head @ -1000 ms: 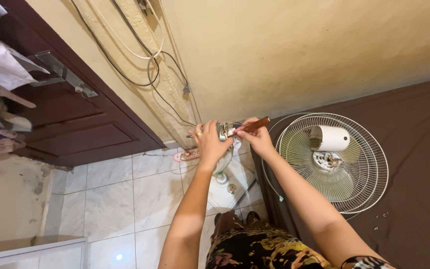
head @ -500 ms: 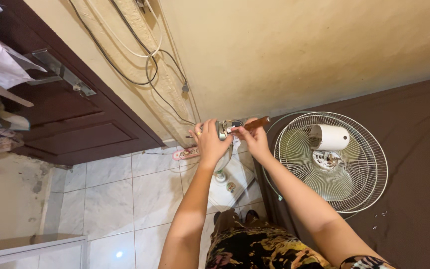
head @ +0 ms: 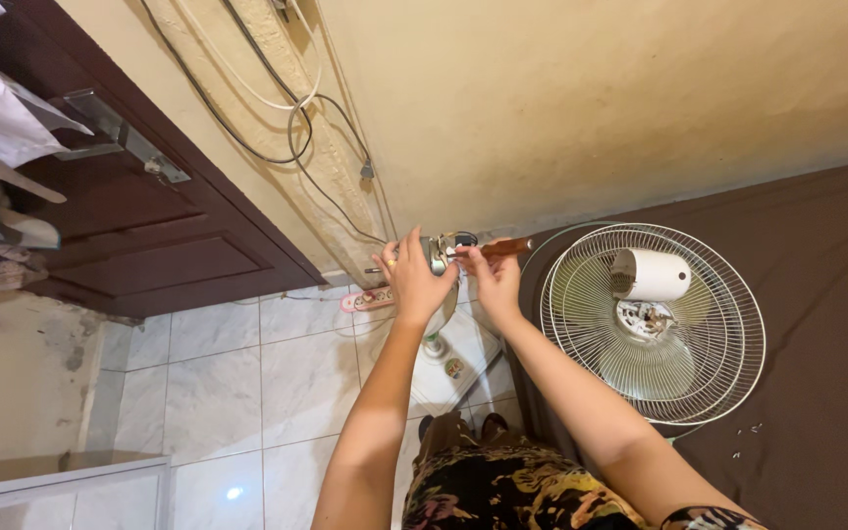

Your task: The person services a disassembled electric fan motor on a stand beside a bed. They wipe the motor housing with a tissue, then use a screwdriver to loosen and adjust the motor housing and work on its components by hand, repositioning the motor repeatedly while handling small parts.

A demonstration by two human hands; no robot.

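Wall (head: 640,88): a cream, stained surface is seen across the upper part of the view; black and white cables (head: 287,118) are looped along a rough vertical strip of it.
Dark cloth (head: 817,324): a brown sheet is spread over the right side, and the fan head is laid on it.
Wooden door (head: 149,236): a dark brown panelled door is seen at the left, with a metal latch (head: 115,132) fixed near its upper edge.
Tiled floor (head: 247,373): pale square tiles are seen below the door; a pink and white power strip (head: 370,297) is lying at the foot of the wall.
Fan head (head: 652,324): a round wire grille with pale blades is laid flat on the cloth, the white motor housing (head: 650,275) turned upward at its centre, just to the right of the hands.
Left hand (head: 419,280): it is closed around a small metal part (head: 441,250), held up in front of the wall.
Right hand (head: 493,285): it is clenched on a screwdriver (head: 503,247) with a reddish-brown handle, the tip being set against the metal part; the two hands are almost touching.
Metal part: it is held between both hands, above the floor and left of the fan head; its exact kind cannot be told.
Clothing (head: 512,481): a dark floral-patterned fabric is seen at the lower edge, below the forearms.
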